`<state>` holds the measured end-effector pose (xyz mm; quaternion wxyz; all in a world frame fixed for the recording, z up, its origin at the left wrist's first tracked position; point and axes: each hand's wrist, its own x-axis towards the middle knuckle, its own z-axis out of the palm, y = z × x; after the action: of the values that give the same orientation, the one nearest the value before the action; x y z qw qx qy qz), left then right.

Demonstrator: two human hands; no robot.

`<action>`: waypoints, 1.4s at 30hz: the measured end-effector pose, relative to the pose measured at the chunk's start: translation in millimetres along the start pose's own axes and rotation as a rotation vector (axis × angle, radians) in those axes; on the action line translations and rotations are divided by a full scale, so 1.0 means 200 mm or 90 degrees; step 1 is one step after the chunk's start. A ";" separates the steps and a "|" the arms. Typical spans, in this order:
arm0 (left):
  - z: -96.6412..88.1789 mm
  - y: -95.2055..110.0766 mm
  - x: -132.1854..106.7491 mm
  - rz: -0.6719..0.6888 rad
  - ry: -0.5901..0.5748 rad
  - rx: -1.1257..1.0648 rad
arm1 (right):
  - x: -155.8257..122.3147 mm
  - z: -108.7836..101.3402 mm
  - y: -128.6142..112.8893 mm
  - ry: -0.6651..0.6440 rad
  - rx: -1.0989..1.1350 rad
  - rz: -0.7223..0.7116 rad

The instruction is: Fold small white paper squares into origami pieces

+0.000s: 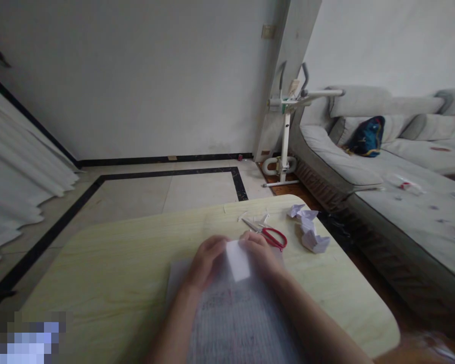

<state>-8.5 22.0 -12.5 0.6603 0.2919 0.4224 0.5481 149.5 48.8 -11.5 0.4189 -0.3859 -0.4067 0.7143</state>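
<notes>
A small piece of white paper (238,262) is held up between my two hands. My left hand (209,258) has its fingers closed at the paper's upper left edge. The fingers of my right hand (261,253) close on its upper right edge. Beneath both hands lies a large printed sheet (237,323), its text blurred. Scissors with red handles (275,238) rest on the table just beyond my right hand, blades pointing left. Folded white paper pieces (310,230) sit farther right.
The pale wooden table (117,273) has thin paper scraps (264,218) near its far edge. A grey sofa (398,151) with a dark blue bag (368,136) stands to the right. White exercise equipment (285,136) is by the wall. White curtains (15,177) hang at left.
</notes>
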 end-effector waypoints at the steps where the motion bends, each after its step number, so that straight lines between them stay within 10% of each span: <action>1: 0.01 0.01 0.00 0.007 0.013 0.011 | 0.00 0.00 0.00 0.000 -0.005 0.000; 13: 0.03 0.02 0.00 0.105 0.085 0.170 | 0.00 0.01 0.02 0.124 -0.271 -0.102; 42: -0.02 -0.06 0.05 0.082 0.097 0.131 | 0.02 -0.01 0.02 0.115 -0.255 -0.087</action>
<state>-5.8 28.7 -26.0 0.5563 0.3425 0.5056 0.5635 148.4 51.8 -17.1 0.4159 -0.4955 -0.5265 0.5517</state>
